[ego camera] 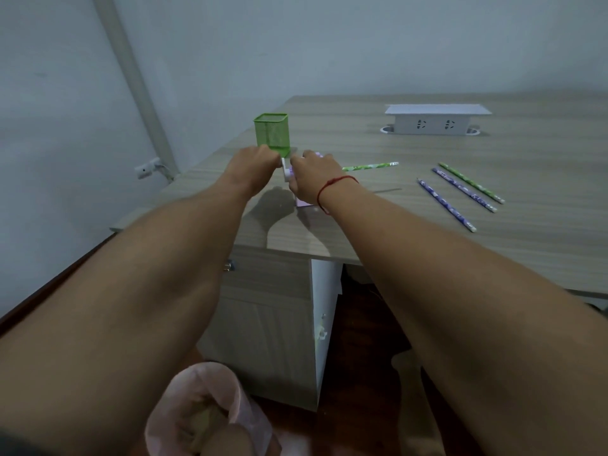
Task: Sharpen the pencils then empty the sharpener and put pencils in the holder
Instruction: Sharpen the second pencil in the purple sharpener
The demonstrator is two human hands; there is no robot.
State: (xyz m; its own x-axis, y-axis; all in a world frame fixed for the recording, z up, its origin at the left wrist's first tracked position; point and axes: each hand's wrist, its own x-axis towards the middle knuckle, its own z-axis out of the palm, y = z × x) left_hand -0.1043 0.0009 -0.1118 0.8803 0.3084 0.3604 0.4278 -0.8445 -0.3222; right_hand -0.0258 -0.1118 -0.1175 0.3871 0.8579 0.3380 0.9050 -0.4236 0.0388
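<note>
A pale purple sharpener (pixel 302 201) stands near the desk's left front corner, mostly hidden by my hands. My right hand (pixel 316 179) rests on top of it and grips its body. My left hand (pixel 255 167) is closed around the white crank (pixel 285 171) on its left side. A green pencil (pixel 370 166) sticks out of the sharpener toward the right, lying level. Just behind my left hand stands the green mesh holder (pixel 271 133), with nothing visible in it. Three more pencils (pixel 460 195), two purple and one green, lie loose on the desk at the right.
A white socket box (pixel 436 121) sits at the back of the wooden desk (pixel 394 232). Below, on the floor by my knee, a bin lined with a pink bag (pixel 200 413) stands in front of the drawer cabinet (pixel 263 324). The desk's left edge is close to my left hand.
</note>
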